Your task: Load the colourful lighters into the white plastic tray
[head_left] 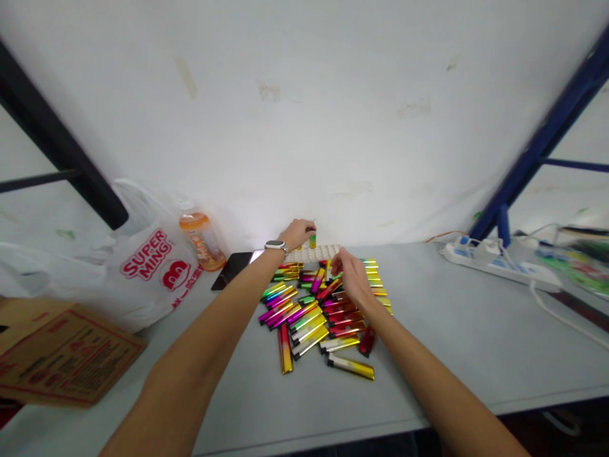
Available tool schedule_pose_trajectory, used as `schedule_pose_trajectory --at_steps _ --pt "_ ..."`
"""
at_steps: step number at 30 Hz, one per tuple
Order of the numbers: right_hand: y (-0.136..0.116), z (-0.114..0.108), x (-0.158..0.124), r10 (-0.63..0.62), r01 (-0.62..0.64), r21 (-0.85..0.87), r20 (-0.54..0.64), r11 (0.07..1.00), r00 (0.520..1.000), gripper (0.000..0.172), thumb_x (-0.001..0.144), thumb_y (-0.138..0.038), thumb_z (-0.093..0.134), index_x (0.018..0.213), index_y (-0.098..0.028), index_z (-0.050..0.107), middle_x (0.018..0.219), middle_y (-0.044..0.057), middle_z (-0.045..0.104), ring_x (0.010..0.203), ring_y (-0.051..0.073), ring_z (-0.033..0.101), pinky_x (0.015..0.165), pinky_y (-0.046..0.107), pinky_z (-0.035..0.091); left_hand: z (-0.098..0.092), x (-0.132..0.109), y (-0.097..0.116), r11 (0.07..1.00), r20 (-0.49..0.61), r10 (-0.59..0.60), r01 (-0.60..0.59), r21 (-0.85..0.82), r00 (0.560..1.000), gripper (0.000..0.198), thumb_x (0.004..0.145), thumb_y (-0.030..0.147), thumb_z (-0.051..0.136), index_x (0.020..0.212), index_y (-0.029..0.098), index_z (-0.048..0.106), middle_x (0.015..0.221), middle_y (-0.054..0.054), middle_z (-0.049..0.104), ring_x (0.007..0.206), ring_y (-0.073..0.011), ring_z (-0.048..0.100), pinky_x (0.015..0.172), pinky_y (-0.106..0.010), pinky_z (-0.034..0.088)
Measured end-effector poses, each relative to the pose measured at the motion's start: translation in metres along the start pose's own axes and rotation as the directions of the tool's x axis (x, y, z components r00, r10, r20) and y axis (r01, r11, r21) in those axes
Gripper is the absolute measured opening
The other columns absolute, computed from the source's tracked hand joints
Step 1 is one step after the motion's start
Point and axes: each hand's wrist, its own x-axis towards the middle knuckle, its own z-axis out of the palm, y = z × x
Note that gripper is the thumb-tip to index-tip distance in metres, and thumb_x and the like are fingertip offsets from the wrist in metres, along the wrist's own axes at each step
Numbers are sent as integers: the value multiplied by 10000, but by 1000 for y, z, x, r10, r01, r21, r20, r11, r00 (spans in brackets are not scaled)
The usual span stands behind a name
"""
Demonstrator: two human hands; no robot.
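My left hand [299,233], with a watch on its wrist, pinches a green and yellow lighter [313,240] by its dark top. The lighter is upright at the back edge of a white tray [311,255] with rows of small hollows; I cannot tell whether it rests in one. My right hand [352,274] is over the back right of the lighter pile, fingers curled together, and what they hold, if anything, is hidden. Many shiny lighters lie beneath and in front: magenta and gold ones [281,313], red ones [342,317], and a single yellow and silver one [351,366] nearest me.
Left of the tray lies a black phone or tablet [231,269], with an orange drink bottle [203,241] beside it. A white plastic bag [152,273] and a cardboard box [66,352] take up the left side. At right is a white power strip [499,263]; a wall stands behind.
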Motion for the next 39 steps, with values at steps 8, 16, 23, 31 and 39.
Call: schedule_pose_trajectory --at_steps 8,16,23,31,39 --pt "-5 -3 -2 32 -32 -44 -3 999 999 680 948 -674 227 649 -192 602 616 27 617 613 171 576 586 271 384 5 -2 -8 998 -4 24 -24 60 1000 186 861 213 590 941 164 751 981 -86 748 944 -211 681 946 -336 500" --pt "-1 -4 0 33 -33 -53 -16 998 999 673 953 -665 224 660 -195 608 615 23 624 613 172 581 597 271 382 9 -12 4 998 -97 -42 46 41 994 141 857 197 598 920 169 721 898 -62 711 858 -189 651 877 -329 506" --pt "-1 -9 5 -35 4 -339 -86 941 996 442 956 -465 370 661 -207 573 622 5 607 609 159 524 595 263 321 9 -28 23 934 -70 32 -5 358 997 256 898 146 461 935 144 714 1050 -126 584 1013 -244 550 878 -366 482" --pt "7 -8 7 -22 67 -628 79 775 997 178 848 -259 522 773 -186 666 795 51 690 798 205 565 759 315 342 19 -40 24 888 -4 52 -44 458 999 391 905 78 370 1246 79 561 1185 -204 585 1100 -290 514 916 -424 438" --pt "-12 -4 3 -132 448 -650 475 614 870 305 773 -196 585 1049 -253 703 1065 91 593 1066 272 481 903 392 310 7 -70 42 944 -154 108 -52 327 982 342 874 41 387 1124 114 609 1126 -139 612 1081 -252 510 986 -415 424"
